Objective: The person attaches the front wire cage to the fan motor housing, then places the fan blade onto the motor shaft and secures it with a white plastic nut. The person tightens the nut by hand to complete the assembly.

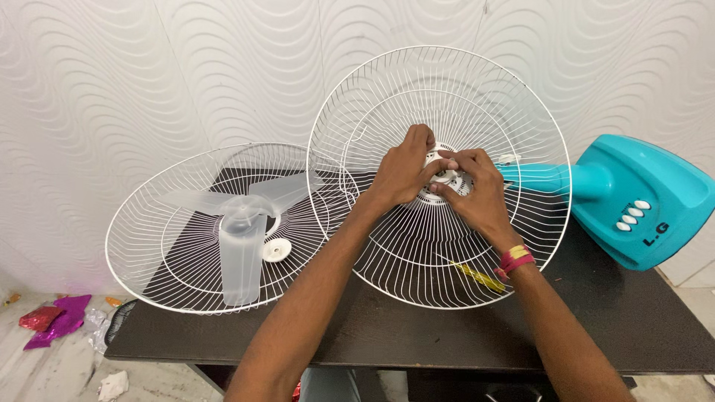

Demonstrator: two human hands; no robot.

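Both the left hand [406, 167] and right hand [473, 190] pinch the hub nut [445, 175] of the rear fan guard [417, 253] (light, springy wire; best held at the hub).

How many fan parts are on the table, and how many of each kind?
White wire fan guards: 2, one lying flat, one on the fan
Clear fan blade: 1
Small white round cap: 1
Teal fan body: 1
Total: 5

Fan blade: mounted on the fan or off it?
Off. The clear fan blade lies inside the loose wire guard on the table, apart from the teal fan.
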